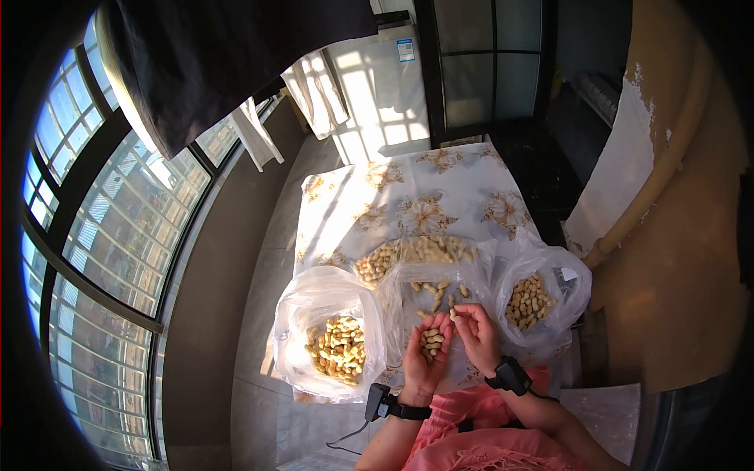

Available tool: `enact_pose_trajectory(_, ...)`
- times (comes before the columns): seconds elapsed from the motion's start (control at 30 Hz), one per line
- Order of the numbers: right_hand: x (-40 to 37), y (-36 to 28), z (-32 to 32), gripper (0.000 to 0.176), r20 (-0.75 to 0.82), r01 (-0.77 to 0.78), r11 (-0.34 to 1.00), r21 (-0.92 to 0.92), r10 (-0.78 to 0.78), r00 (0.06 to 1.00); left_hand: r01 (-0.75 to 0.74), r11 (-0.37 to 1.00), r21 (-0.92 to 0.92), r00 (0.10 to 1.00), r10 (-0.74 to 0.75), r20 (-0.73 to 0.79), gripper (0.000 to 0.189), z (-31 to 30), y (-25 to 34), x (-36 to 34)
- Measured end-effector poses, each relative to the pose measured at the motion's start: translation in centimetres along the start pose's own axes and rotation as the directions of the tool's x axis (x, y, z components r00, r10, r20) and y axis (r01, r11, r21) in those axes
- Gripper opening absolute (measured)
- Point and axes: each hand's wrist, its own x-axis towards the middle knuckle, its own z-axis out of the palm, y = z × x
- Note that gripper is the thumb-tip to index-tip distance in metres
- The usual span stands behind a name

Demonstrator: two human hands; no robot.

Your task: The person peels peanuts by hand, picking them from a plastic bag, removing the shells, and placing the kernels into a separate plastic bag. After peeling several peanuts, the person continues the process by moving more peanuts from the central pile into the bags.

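My left hand [422, 375] is cupped palm up around several unshelled peanuts [431, 342]. Just to its right, my right hand [479, 336] pinches a single peanut [453, 313] between thumb and fingertips, above the left fingers. Behind both hands, a clear plastic bag [400, 294] lies with its mouth towards me, loose peanuts scattered inside and a larger heap [428, 250] at its far end. On the left stands an opened white plastic bag [289, 314] with sunlit peanuts [338, 349] in it. Another opened bag [577, 286] on the right also holds peanuts [528, 302].
The bags rest on a table [463, 177] with a white, flower-patterned cloth. A barred window [129, 228] runs along the left. Dark cloth [236, 63] hangs at upper left, and a pale refrigerator-like cabinet [377, 94] stands beyond the table. Each wrist wears a black strapped device [512, 375].
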Motion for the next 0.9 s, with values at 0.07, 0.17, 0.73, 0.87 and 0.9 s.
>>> enact_pose_trajectory(0.07, 0.0, 0.1, -0.1, 0.023, -0.010, 0.021, 0.998, -0.053, -0.021, 1.000, -0.002, 1.000, -0.002, 1.000, 0.002, 0.004, 0.044, 0.0, 0.0, 0.0)
enact_pose_trajectory(0.17, 0.1, -0.1, 0.0, 0.025, -0.014, 0.085, 0.991, -0.103, -0.087, 0.996, -0.009, 1.000, 0.008, 1.000, 0.009, -0.003, 0.043, -0.1, 0.0, 0.0)
enact_pose_trajectory(0.73, -0.2, -1.6, 0.2, 0.019, 0.011, 0.243, 0.937, -0.252, -0.249, 0.969, -0.028, 0.996, 0.079, 0.998, 0.024, 0.049, 0.030, -0.3, -0.1, 0.0)
enact_pose_trajectory(0.87, -0.4, -2.4, 0.3, 0.020, 0.038, 0.277, 0.901, -0.335, -0.280, 0.959, -0.032, 0.997, 0.071, 0.998, 0.028, 0.057, 0.030, -0.3, -0.1, 0.0)
enact_pose_trajectory(0.9, -0.5, -2.5, 0.3, 0.020, 0.038, 0.276, 0.901, -0.335, -0.280, 0.959, -0.032, 0.997, 0.073, 0.998, 0.028, 0.057, 0.030, -0.3, -0.1, 0.0)
